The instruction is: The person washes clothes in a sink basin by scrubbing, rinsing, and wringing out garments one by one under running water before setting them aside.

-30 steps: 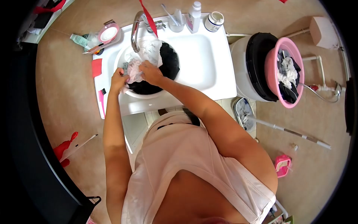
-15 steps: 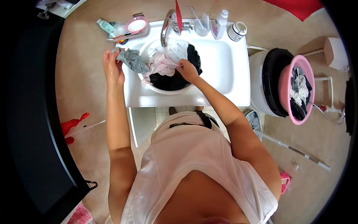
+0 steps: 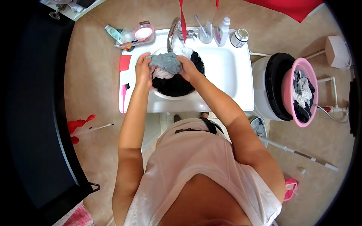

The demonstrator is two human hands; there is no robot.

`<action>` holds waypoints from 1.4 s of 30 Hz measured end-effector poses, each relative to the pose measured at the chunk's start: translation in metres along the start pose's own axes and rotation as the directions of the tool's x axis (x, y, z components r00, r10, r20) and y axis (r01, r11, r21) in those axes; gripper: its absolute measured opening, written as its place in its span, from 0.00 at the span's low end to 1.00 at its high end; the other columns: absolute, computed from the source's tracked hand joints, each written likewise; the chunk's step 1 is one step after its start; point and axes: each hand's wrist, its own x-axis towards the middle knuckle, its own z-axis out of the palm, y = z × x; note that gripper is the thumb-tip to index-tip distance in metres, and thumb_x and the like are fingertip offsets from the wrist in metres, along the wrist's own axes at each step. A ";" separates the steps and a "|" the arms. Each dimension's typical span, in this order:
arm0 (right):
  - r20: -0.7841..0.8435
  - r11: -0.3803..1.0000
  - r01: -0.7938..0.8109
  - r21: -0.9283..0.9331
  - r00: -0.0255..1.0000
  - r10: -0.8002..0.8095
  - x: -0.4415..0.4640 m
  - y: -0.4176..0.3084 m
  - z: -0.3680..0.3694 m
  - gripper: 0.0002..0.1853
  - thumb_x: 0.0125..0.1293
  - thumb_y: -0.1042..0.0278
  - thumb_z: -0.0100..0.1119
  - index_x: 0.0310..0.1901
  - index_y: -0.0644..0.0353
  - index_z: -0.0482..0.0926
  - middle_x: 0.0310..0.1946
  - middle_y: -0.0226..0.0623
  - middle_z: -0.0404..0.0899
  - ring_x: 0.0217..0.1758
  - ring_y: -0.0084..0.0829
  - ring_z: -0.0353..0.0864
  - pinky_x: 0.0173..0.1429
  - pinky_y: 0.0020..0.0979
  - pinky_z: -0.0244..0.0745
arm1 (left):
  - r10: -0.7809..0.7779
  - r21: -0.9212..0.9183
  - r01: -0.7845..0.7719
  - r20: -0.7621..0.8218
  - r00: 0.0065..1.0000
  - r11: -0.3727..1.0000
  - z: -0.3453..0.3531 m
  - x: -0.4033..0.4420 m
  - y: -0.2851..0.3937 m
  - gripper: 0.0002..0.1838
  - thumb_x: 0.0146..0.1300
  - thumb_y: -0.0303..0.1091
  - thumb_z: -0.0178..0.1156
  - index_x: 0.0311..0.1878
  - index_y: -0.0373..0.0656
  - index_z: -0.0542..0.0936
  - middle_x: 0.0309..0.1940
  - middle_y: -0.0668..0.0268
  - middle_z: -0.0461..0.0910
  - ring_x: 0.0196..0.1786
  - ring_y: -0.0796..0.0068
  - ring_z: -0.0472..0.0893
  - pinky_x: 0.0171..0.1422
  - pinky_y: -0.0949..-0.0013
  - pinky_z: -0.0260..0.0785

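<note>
A grey cloth is bunched up between my two hands over a white basin in the sink. My left hand has its fingers closed on the cloth's left end, and my right hand grips its right end. Under it in the basin lie a pale pink cloth, a black cloth and a white cloth near the faucet.
Bottles, a jar and a toothbrush cup line the sink's back edge. A pink brush lies at its left. Right of the sink, a pink basin of clothes rests by a black-lidded bin.
The grey cloth first lay among the others, then my left hand lifted it out to the left. Now it is back over the basin, and my right hand has moved from the pink cloth to it.
</note>
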 end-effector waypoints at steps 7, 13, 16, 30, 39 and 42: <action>-0.191 0.989 -0.042 -0.141 0.981 0.015 -0.007 -0.041 -0.005 0.20 0.64 0.69 0.57 0.59 0.52 0.76 0.55 0.30 0.73 0.60 0.26 0.67 0.62 0.36 0.63 | -0.359 -0.124 0.345 -0.122 0.925 0.930 -0.026 0.033 -0.087 0.22 0.64 0.31 0.50 0.63 0.49 0.70 0.53 0.67 0.71 0.46 0.71 0.72 0.54 0.59 0.71; -0.087 0.945 0.136 -0.298 0.982 -0.169 -0.040 -0.049 0.018 0.17 0.60 0.71 0.64 0.51 0.58 0.73 0.40 0.34 0.76 0.44 0.28 0.75 0.52 0.27 0.70 | -0.347 -0.167 0.327 -0.102 0.932 0.930 0.014 0.000 -0.095 0.28 0.66 0.45 0.54 0.67 0.52 0.64 0.61 0.65 0.67 0.54 0.60 0.72 0.55 0.48 0.75; 0.043 0.987 0.072 -0.144 0.997 -0.066 -0.080 -0.065 0.038 0.24 0.60 0.67 0.67 0.56 0.56 0.69 0.45 0.36 0.73 0.49 0.29 0.72 0.51 0.29 0.69 | -0.467 -0.338 0.437 -0.006 0.884 0.833 0.051 -0.031 -0.061 0.26 0.69 0.52 0.51 0.65 0.51 0.68 0.64 0.62 0.68 0.63 0.55 0.71 0.58 0.48 0.73; -0.193 0.849 0.043 0.526 0.979 0.070 -0.162 -0.089 -0.058 0.33 0.69 0.31 0.43 0.62 0.49 0.70 0.62 0.39 0.71 0.68 0.39 0.67 0.70 0.53 0.60 | 0.363 0.214 -0.450 0.348 0.864 0.867 0.206 -0.056 -0.101 0.11 0.66 0.37 0.60 0.47 0.42 0.77 0.44 0.60 0.79 0.42 0.70 0.79 0.47 0.70 0.73; -0.073 0.834 0.268 0.482 0.961 -0.266 -0.187 -0.158 -0.140 0.28 0.75 0.41 0.38 0.62 0.57 0.69 0.58 0.48 0.72 0.60 0.40 0.71 0.65 0.41 0.67 | 0.673 0.146 -0.981 0.713 0.196 0.131 0.301 -0.101 -0.073 0.14 0.58 0.40 0.65 0.41 0.43 0.78 0.42 0.58 0.77 0.42 0.60 0.79 0.47 0.62 0.73; -0.084 0.765 0.270 0.585 0.958 -0.274 -0.173 -0.159 -0.189 0.27 0.75 0.44 0.41 0.60 0.60 0.69 0.56 0.46 0.74 0.56 0.35 0.74 0.62 0.38 0.70 | 0.678 0.237 -0.961 0.685 0.267 0.139 0.328 -0.092 -0.076 0.14 0.55 0.43 0.67 0.35 0.45 0.76 0.36 0.63 0.75 0.39 0.63 0.80 0.38 0.63 0.75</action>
